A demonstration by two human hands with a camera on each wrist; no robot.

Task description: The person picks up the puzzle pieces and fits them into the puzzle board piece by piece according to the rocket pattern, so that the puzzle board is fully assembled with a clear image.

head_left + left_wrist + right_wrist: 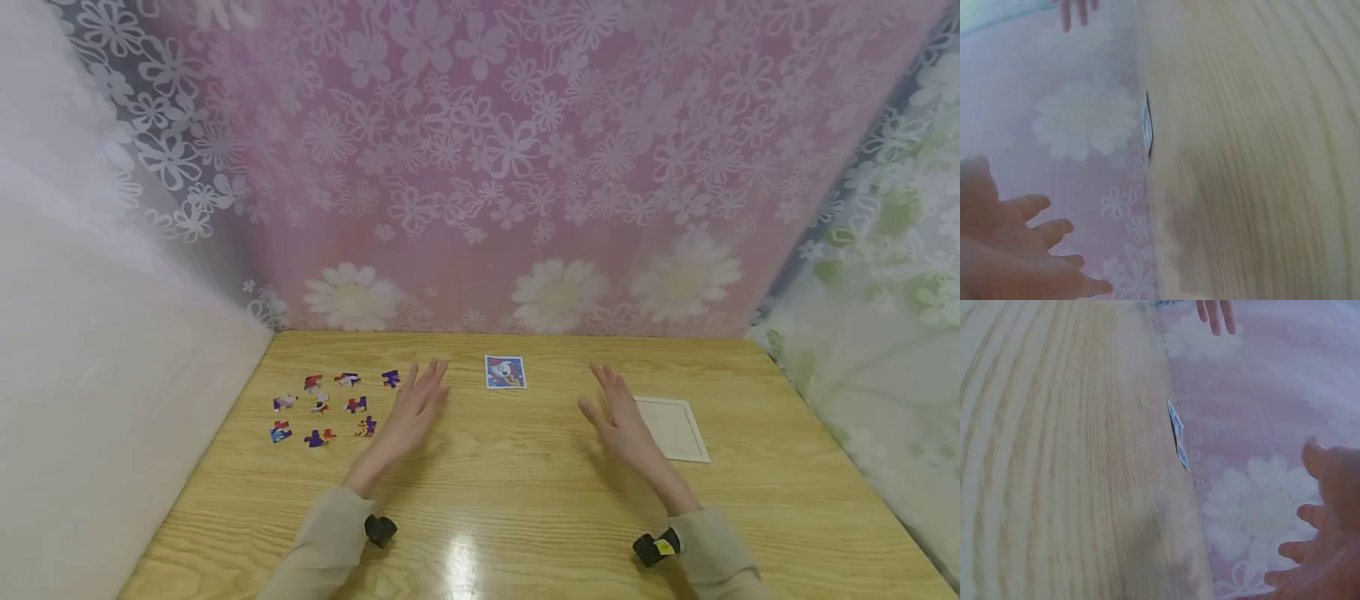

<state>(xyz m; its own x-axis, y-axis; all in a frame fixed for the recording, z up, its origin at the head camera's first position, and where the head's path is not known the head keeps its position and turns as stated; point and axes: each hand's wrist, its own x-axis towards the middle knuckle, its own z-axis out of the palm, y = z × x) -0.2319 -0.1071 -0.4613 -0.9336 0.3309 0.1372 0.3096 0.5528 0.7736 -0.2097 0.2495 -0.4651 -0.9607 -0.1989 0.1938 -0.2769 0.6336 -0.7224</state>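
My left hand (414, 414) is held over the table with its fingers extended, just right of several loose jigsaw pieces (320, 404) in purple, red and white. Nothing is in it. Across from it my right hand (621, 421), also holding nothing, has its fingers stretched out beside a white square frame (686, 429), whose left part it hides. Between the hands and farther back lies a small picture card (506, 372) with a white cartoon figure on blue. Both wrist views show the card (1147, 127) edge-on, apart from the fingers.
The light wooden table (480, 467) runs back to a pink flowered curtain (480, 167). A white wall (112, 333) stands at the left and a flowered cloth (885, 275) at the right. Each wrist wears a small black camera (380, 530).
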